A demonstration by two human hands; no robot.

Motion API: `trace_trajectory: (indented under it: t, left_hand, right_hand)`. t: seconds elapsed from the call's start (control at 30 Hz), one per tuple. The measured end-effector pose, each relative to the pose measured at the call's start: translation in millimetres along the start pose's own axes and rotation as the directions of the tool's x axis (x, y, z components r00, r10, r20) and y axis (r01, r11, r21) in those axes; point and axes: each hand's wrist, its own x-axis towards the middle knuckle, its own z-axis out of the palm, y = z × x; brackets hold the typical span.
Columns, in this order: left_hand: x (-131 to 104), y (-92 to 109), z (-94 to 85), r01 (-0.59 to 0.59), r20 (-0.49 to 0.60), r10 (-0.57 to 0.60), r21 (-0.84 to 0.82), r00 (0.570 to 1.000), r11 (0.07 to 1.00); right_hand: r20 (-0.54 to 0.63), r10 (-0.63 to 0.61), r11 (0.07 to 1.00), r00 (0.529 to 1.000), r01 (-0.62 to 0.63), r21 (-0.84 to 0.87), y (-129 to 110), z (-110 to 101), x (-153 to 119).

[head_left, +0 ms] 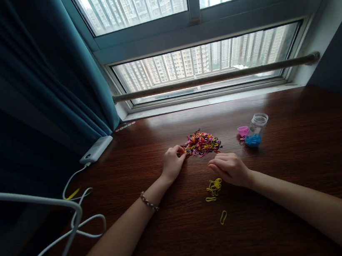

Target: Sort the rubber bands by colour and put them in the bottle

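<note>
A heap of small rubber bands in pink, red, orange, yellow and black lies on the wooden table. My left hand is at the heap's left edge, thumb and fingertips pinched together against the outer bands. Just below the heap's right side, my right hand hovers or rests with its fingers curled in; what they hold, if anything, is hidden. Several yellow rubber bands form a small cluster nearer to me, left of the right hand. One single yellow band lies apart, closer still.
To the right stands a clear jar with blue bands at its bottom, beside a small pink cup. A white power strip and looped white cable lie left, by the blue curtain. The window is behind the table.
</note>
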Motion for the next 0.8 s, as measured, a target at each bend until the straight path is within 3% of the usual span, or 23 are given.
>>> trace_trajectory:
  t: [0.3,0.4,0.47,0.53,0.6,0.7,0.8]
  left_hand:
    - [-2.9,1.5,-1.6,-0.043,-0.078,0.041,-0.031,0.996,0.999]
    - [-4.6,4.1,-3.0,-0.095,-0.099,0.086,-0.085,0.991,0.992]
    - [-8.0,10.2,-4.8,-0.215,-0.091,0.205,-0.127,0.975,0.968]
    - [-14.1,19.9,-6.9,-0.401,-0.049,0.398,-0.177,0.916,0.899]
    - [-22.2,31.4,-8.9,-0.568,0.014,0.585,-0.221,0.811,0.793]
    - [-33.9,45.7,-11.4,-0.716,0.107,0.754,-0.251,0.649,0.652]
    - [-39.5,51.6,-14.1,-0.795,0.194,0.836,-0.26,0.513,0.548]
  right_hand:
    - [-0.059,0.17,0.985,0.984,-0.168,0.034,-1.6,-0.8,3.2]
    - [-0.167,0.305,0.952,0.937,-0.295,0.083,2.6,-0.8,5.5]
    - [-0.244,0.408,0.913,0.88,-0.396,0.099,8.5,0.8,6.5]
    - [-0.279,0.497,0.866,0.822,-0.49,0.097,16.0,3.8,6.5]
    - [-0.268,0.555,0.828,0.787,-0.555,0.084,23.1,7.0,5.9]
    - [-0.238,0.575,0.814,0.783,-0.578,0.064,30.5,10.5,4.6]
    - [-0.238,0.562,0.821,0.792,-0.57,0.041,33.9,12.2,3.4]
